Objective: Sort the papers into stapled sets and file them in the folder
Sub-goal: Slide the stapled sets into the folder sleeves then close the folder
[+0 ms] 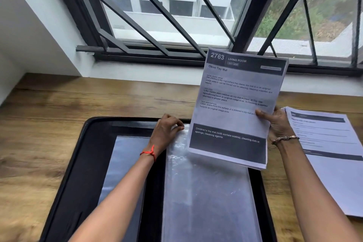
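A black folder lies open on the wooden table, with clear plastic sleeves inside. My left hand pinches the top edge of the right-hand sleeve. My right hand grips a set of printed papers by its right edge and holds it upright above the top right of the folder. The front sheet reads "2763 Living Room, Clean Toy Mat". A second stack of printed papers lies flat on the table to the right of the folder.
The wooden table runs up to a white sill under a window with black metal bars. A white wall closes off the left side.
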